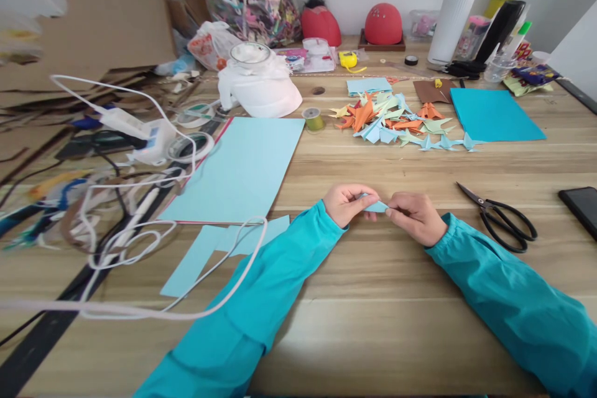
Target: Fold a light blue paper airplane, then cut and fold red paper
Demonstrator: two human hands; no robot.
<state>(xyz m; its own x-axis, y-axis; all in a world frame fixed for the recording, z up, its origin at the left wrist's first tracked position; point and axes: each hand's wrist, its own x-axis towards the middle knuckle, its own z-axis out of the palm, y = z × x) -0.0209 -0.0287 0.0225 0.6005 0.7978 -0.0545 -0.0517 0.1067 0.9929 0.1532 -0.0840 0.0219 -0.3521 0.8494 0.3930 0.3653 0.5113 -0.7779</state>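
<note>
My left hand [344, 202] and my right hand [413, 216] meet over the wooden table [373, 311], both pinched on a small folded piece of light blue paper [375, 206]. The paper sits between the fingertips, just above the tabletop. Both arms wear teal sleeves. Behind my hands lies a pile of folded paper cranes [396, 121] in orange, blue and pale green.
Black scissors [501, 217] lie right of my hands, a phone [581, 202] at the right edge. A large light blue sheet [242, 168] and offcuts [209, 255] lie left, with white cables [140, 242]. A teal sheet [494, 115], thread spool [313, 119], paper towel roll [451, 25] and clutter stand behind.
</note>
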